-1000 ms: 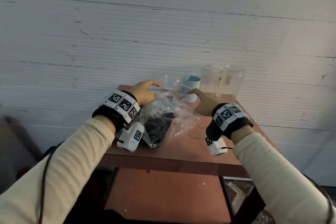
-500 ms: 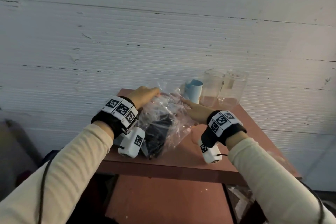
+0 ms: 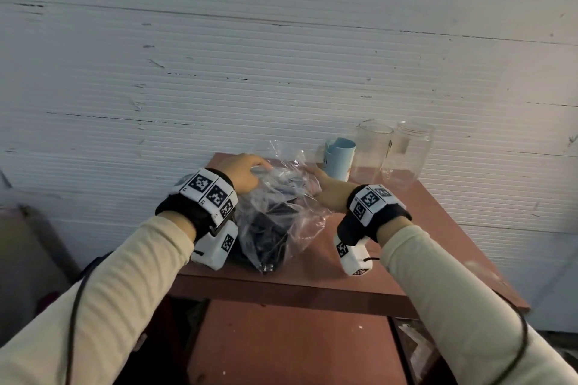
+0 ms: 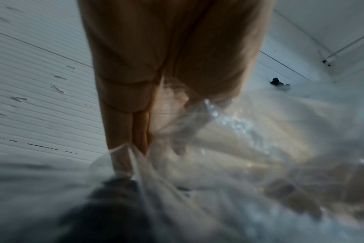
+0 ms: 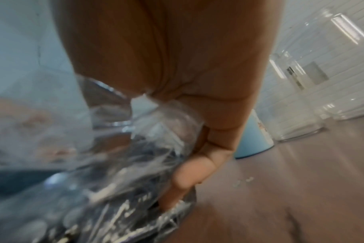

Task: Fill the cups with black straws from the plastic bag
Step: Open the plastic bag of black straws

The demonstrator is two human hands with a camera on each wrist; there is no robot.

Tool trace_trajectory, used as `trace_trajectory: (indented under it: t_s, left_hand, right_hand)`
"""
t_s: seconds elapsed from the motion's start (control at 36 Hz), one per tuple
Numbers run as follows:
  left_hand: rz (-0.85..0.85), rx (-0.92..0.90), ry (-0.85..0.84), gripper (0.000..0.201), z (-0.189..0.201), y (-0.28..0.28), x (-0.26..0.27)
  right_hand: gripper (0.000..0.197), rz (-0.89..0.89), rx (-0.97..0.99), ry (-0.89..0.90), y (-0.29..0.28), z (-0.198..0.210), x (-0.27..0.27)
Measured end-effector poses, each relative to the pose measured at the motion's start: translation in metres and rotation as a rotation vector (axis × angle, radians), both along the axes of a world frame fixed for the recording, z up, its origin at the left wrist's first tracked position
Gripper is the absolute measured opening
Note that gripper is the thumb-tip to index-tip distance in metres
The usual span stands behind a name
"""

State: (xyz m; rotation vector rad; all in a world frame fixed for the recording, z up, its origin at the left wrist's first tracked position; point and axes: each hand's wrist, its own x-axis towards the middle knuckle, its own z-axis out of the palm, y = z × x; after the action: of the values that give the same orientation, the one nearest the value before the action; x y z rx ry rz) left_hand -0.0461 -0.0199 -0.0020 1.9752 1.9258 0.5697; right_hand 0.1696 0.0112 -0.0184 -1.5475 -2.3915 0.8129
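Note:
A crumpled clear plastic bag (image 3: 291, 203) lies on the red-brown table (image 3: 431, 228), with a dark bundle of black straws (image 3: 266, 237) inside. My left hand (image 3: 245, 173) grips the bag's upper left edge; in the left wrist view its fingers (image 4: 125, 125) pinch the film. My right hand (image 3: 328, 189) holds the bag's right side, and its fingers (image 5: 189, 177) curl into the plastic (image 5: 114, 180) over the straws. A light blue cup (image 3: 341, 159), a clear cup (image 3: 370, 150) and a clear jar (image 3: 409, 153) stand behind at the wall, with nothing visible inside them.
A white ribbed wall runs directly behind the table. The cups stand in a row at the back right, close to my right hand; the blue cup (image 5: 254, 139) is just beyond its knuckles. A lower red-brown shelf (image 3: 281, 337) sits under the table top.
My right hand has moved left, away from the blue cup, and taken hold of the bag's right side. My left hand has kept its grip on the bag's left edge.

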Motion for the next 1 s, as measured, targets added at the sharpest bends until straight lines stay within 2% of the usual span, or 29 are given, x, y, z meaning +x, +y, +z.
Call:
trace_trajectory:
  t_s: [0.11,0.25,0.33,0.39,0.5,0.61,0.69,0.75,0.83,0.97,1.0]
  left_hand:
    - [-0.023,0.037,-0.045,0.048,-0.001,0.0,-0.005]
    - [-0.012,0.147,-0.184,0.041,0.004,-0.01,-0.007]
    - [-0.042,0.23,-0.353,0.039,0.013,-0.018,0.0]
    - [-0.095,0.285,-0.453,0.041,0.022,-0.025,0.006]
    - [-0.164,0.434,-0.532,0.048,0.035,-0.025,0.011]
    - [-0.279,0.495,-0.749,0.049,0.038,-0.024,0.021]
    - [-0.338,0.427,-0.855,0.056,0.027,-0.021,0.024]
    - [-0.354,0.4,-0.843,0.057,0.018,-0.02,0.023]
    - [-0.335,0.401,-0.737,0.052,0.009,-0.023,0.02]
    - [-0.228,0.338,-0.642,0.039,0.001,-0.028,0.004]
    - [-0.212,0.33,-0.637,0.034,0.0,-0.027,0.0]
  right_hand:
    - [0.079,0.049,-0.028,0.015,-0.003,0.001,0.009]
    - [0.081,0.079,0.007,0.184,-0.008,0.0,0.014]
    - [0.079,0.087,0.034,0.315,-0.016,0.009,0.021]
    - [0.08,0.083,0.09,0.445,-0.022,0.021,0.025]
    - [0.084,0.122,0.268,0.619,-0.028,0.051,0.034]
    - [0.081,0.157,0.457,0.666,-0.032,0.07,0.042]
    - [0.071,0.192,0.524,0.642,-0.034,0.069,0.042]
    - [0.064,0.179,0.531,0.569,-0.033,0.061,0.041]
    - [0.05,0.122,0.518,0.508,-0.029,0.046,0.039]
    - [0.016,0.016,0.508,0.58,-0.019,0.038,0.032]
    - [0.016,0.01,0.521,0.585,-0.018,0.038,0.03]
